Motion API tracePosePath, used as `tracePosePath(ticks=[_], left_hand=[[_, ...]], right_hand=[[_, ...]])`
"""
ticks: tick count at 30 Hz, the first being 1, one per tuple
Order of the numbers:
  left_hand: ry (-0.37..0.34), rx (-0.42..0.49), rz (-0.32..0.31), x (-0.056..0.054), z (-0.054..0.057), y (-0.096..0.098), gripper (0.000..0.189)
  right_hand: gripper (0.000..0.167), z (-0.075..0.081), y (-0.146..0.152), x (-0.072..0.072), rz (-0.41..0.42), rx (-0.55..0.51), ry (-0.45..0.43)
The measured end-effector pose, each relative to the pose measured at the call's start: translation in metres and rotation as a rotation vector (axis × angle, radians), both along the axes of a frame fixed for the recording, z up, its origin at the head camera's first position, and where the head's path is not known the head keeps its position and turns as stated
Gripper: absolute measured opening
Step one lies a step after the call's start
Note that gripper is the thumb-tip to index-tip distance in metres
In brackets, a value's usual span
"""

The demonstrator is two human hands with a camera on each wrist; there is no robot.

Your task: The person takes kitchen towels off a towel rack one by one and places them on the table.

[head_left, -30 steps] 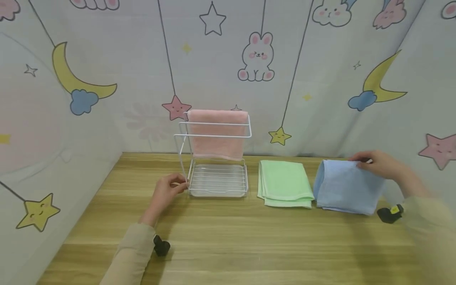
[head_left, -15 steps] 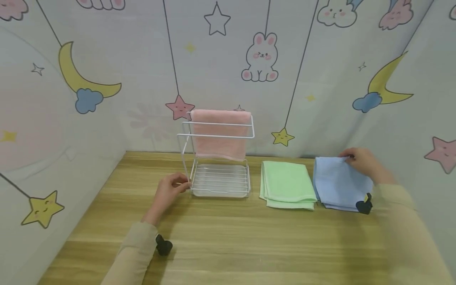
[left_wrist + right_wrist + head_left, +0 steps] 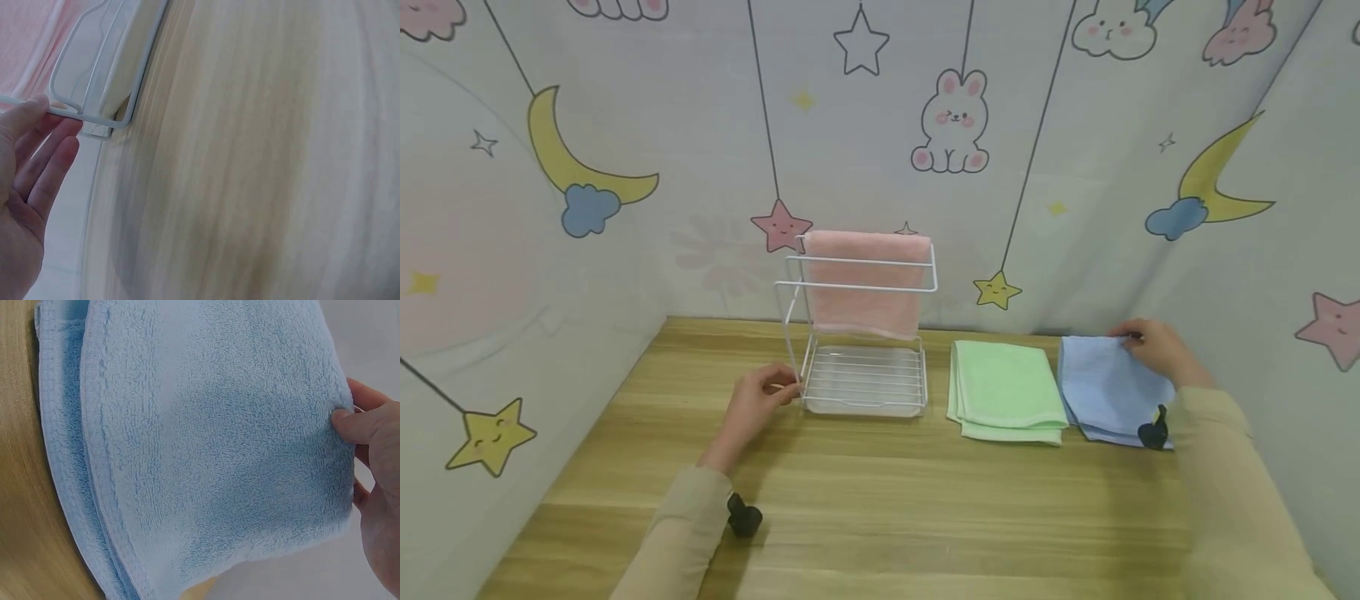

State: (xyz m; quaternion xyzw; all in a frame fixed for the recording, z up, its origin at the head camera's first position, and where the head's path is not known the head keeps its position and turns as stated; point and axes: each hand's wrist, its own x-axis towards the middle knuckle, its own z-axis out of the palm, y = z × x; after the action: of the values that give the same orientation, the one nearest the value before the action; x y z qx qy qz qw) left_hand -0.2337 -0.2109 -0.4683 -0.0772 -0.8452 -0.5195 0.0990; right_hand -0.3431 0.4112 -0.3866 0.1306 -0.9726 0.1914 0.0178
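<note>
My left hand (image 3: 755, 408) pinches the lower left wire of a white towel rack (image 3: 865, 286); the left wrist view has thumb and fingertips on that wire. Over the rack's rear bar hangs a pink towel (image 3: 868, 304), above a clear tray (image 3: 861, 408) in the base. At the right, my right hand (image 3: 1157, 350) pinches the far edge of a folded blue towel (image 3: 1097, 383). In the right wrist view the thumb lies on the near face of the blue towel (image 3: 219, 437), with fingers behind it. Between rack and blue towel lies a folded green towel (image 3: 1003, 383).
The wooden table (image 3: 865, 508) meets a patterned cloth backdrop (image 3: 850, 150) just behind the rack, with cloth sides at left and right. The green towel's right edge is close beside the blue towel. A small black device (image 3: 745, 517) is on the left wrist.
My right hand has moved left with the blue towel, bringing it closer to the green one, then slightly lower. The left hand keeps its hold on the rack. The head view has shifted slightly.
</note>
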Motion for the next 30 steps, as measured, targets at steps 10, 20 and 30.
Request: tracePosePath(ticks=[10,20,30], left_hand=[[-0.003,-0.008,0.008,0.000,0.003,0.001,0.017],[-0.016,0.002,0.009,0.004,0.008,0.005,0.016],[0.007,0.014,0.008,-0.001,-0.002,0.001,0.014]], right_hand=[[0.030,-0.011,0.001,-0.008,-0.013,-0.066,-0.062],[0.025,-0.020,-0.003,-0.007,-0.010,-0.046,-0.047],[0.025,-0.036,-0.006,-0.009,-0.051,-0.056,-0.024]])
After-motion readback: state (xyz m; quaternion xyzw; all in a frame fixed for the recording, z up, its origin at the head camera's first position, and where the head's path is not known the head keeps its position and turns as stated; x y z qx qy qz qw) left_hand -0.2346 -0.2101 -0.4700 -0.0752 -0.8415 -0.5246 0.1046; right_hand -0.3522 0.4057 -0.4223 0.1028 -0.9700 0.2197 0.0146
